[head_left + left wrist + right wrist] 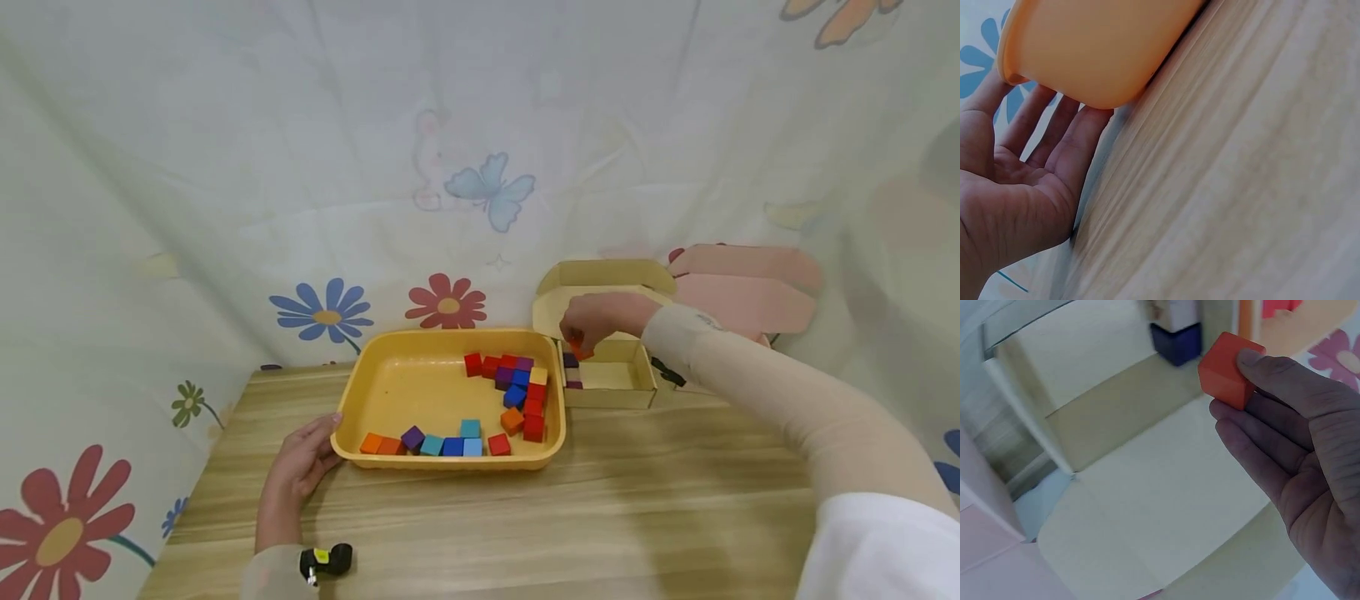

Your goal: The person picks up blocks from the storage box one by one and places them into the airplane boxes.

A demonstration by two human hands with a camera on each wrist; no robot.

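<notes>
My right hand [600, 321] pinches an orange cube [1229, 370] between thumb and fingers, above the opened cream cardboard box [609, 398]. Inside that box, along its left side, sit a few cubes, among them a dark purple cube [1175, 347]. To the left is a yellow tray [420, 335] with many coloured cubes in it, including a red cube [499, 444] and a light blue cube [472, 447]. My left hand [303, 457] touches the tray's near left corner, its fingertips against the outer wall below the rim.
A pink box [742, 287] with a raised lid stands right of the cream box, partly behind my right arm. The wooden table [510, 533] extends in front of the tray. A patterned cloth [480, 100] hangs close behind everything.
</notes>
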